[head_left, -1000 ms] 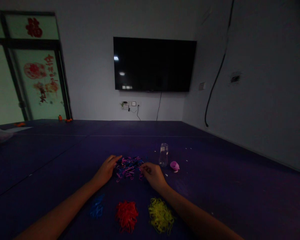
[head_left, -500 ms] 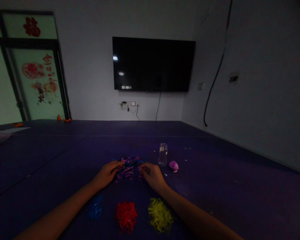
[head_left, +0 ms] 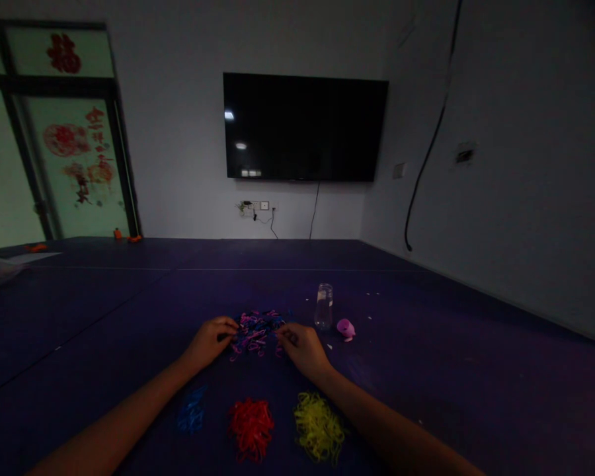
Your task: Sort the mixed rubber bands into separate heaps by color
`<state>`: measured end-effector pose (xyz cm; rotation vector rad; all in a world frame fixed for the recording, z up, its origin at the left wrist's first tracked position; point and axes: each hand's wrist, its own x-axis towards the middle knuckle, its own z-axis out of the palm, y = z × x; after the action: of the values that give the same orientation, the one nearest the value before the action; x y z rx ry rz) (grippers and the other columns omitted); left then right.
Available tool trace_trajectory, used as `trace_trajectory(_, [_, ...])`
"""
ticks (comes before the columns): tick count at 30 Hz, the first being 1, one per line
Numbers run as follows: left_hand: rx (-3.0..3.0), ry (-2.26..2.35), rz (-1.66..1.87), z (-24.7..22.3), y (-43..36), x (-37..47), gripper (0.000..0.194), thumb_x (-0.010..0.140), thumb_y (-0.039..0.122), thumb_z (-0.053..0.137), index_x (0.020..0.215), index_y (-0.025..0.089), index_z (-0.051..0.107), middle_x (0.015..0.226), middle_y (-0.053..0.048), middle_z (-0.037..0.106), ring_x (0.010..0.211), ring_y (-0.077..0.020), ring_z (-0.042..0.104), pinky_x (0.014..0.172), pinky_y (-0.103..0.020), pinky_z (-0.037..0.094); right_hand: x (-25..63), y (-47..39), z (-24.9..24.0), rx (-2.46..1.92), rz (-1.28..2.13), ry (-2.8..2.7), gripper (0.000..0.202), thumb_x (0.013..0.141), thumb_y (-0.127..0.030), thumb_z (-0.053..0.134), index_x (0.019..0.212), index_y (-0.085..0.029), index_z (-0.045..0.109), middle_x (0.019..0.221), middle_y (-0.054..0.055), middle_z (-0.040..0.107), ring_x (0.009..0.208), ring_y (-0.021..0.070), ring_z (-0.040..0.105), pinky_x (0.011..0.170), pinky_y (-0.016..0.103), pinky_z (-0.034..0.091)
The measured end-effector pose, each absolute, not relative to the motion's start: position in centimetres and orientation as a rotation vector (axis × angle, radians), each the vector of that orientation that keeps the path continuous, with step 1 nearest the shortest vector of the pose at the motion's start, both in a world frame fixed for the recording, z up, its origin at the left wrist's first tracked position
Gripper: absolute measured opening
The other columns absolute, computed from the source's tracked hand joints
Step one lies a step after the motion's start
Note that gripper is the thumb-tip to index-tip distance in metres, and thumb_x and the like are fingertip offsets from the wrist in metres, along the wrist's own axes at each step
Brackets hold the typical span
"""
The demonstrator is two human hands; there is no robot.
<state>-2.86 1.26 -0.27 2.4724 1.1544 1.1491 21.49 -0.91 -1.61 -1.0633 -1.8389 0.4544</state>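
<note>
1. Mixed bands (head_left: pixel 254 328) lie at the red bands' (head_left: pixel 251 426) twelve o'clock.
2. Left hand (head_left: pixel 209 341), at the mix's nine o'clock: fingers curled, grasp unclear.
3. Right hand (head_left: pixel 302 347), at three o'clock: fingers bunched, grasp unclear.

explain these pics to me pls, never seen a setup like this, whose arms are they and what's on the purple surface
No machine here: these are one person's bare arms, filmed by a camera worn on that person's head, looking forward and down. The left hand and right hand are at opposite sides of a mixed heap of pink, purple and blue loops; it's too dark to tell whether either holds one. Closer to the camera lie a blue pile, a red pile and a yellow pile. A clear bottle stands past the right hand, beside a pink cup-like piece.
</note>
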Motion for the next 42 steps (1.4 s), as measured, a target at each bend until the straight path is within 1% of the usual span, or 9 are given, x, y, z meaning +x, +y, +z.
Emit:
trace_trajectory(3, [2.516,1.158,1.083,-0.39,1.36,-2.87,0.026,0.067,0.001,0.050,0.073,0.019,0.069,0.083,-0.002,0.067,0.079,-0.0143,0.061,0.074,-0.027,0.048,21.51,-0.82,-1.73,-1.066,0.454,-1.836,0.016,0.077,-0.024,0.051,0.077,-0.018,0.066,0.060,0.000,0.061,0.052,0.0115,0.054,0.048,0.019,0.036])
trace_trajectory(6, [2.528,1.148,1.047,-0.48,1.41,-2.90,0.028,0.066,-0.001,0.050,0.074,0.018,0.068,0.081,-0.002,0.066,0.080,-0.0146,0.060,0.075,-0.027,0.047,21.50,-0.86,-1.63,-1.059,0.468,-1.839,0.016,0.077,-0.023,0.051,0.077,-0.018,0.066,0.059,-0.001,0.061,0.051,0.0112,0.054,0.047,0.019,0.036])
trace_trajectory(9, [2.535,1.144,1.018,-0.41,1.37,-2.85,0.027,0.068,0.000,0.049,0.076,0.018,0.068,0.081,-0.003,0.065,0.081,-0.0148,0.059,0.075,-0.027,0.046,21.45,-0.95,-1.47,-1.055,0.470,-1.844,0.016,0.077,-0.024,0.051,0.076,-0.018,0.066,0.060,0.000,0.061,0.052,0.0115,0.054,0.047,0.019,0.036])
trace_trajectory(15, [2.551,1.184,0.991,-0.23,1.18,-2.56,0.021,0.072,0.003,0.049,0.072,0.017,0.065,0.080,-0.003,0.062,0.081,-0.0156,0.057,0.074,-0.026,0.044,21.42,-0.81,-1.65,-1.060,0.462,-1.844,0.016,0.077,-0.024,0.051,0.077,-0.018,0.066,0.059,0.000,0.061,0.051,0.0113,0.054,0.047,0.019,0.037])
trace_trajectory(23, [2.574,1.211,0.963,-0.25,1.08,-2.35,0.018,0.074,0.004,0.045,0.066,0.017,0.055,0.075,-0.002,0.056,0.078,-0.0164,0.053,0.072,-0.027,0.041,21.44,-1.05,-1.38,-1.046,0.463,-1.847,0.015,0.077,-0.023,0.052,0.076,-0.018,0.066,0.060,0.000,0.062,0.053,0.0113,0.055,0.049,0.020,0.037])
trace_trajectory(27, [2.562,1.199,0.972,-0.11,0.99,-2.25,0.018,0.076,0.006,0.042,0.067,0.017,0.053,0.076,-0.002,0.055,0.078,-0.0162,0.052,0.072,-0.027,0.041,21.44,-1.24,-1.15,-1.055,0.461,-1.851,0.016,0.077,-0.024,0.051,0.075,-0.018,0.066,0.060,0.000,0.062,0.053,0.0117,0.055,0.048,0.020,0.037])
trace_trajectory(34, [2.549,1.249,0.974,0.08,0.75,-2.27,0.016,0.078,0.009,0.045,0.070,0.017,0.056,0.077,-0.003,0.059,0.079,-0.0169,0.054,0.072,-0.027,0.042,21.52,-1.14,-1.26,-1.069,0.471,-1.857,0.016,0.077,-0.024,0.052,0.078,-0.018,0.066,0.060,0.000,0.062,0.053,0.0115,0.056,0.049,0.019,0.038])
trace_trajectory(39, [2.535,1.219,1.001,0.07,0.81,-2.38,0.020,0.074,0.004,0.047,0.072,0.017,0.062,0.078,-0.003,0.061,0.080,-0.0160,0.056,0.074,-0.027,0.042,21.46,-1.14,-1.29,-1.071,0.469,-1.849,0.016,0.077,-0.024,0.052,0.078,-0.018,0.066,0.061,0.000,0.063,0.053,0.0114,0.056,0.048,0.019,0.037])
trace_trajectory(42, [2.548,1.200,0.980,0.06,0.83,-2.38,0.021,0.074,0.004,0.047,0.071,0.017,0.063,0.077,-0.003,0.060,0.079,-0.0160,0.056,0.073,-0.026,0.043,21.42,-1.15,-1.32,-1.069,0.473,-1.847,0.015,0.077,-0.023,0.051,0.078,-0.018,0.066,0.060,0.000,0.062,0.053,0.0115,0.056,0.048,0.019,0.037])
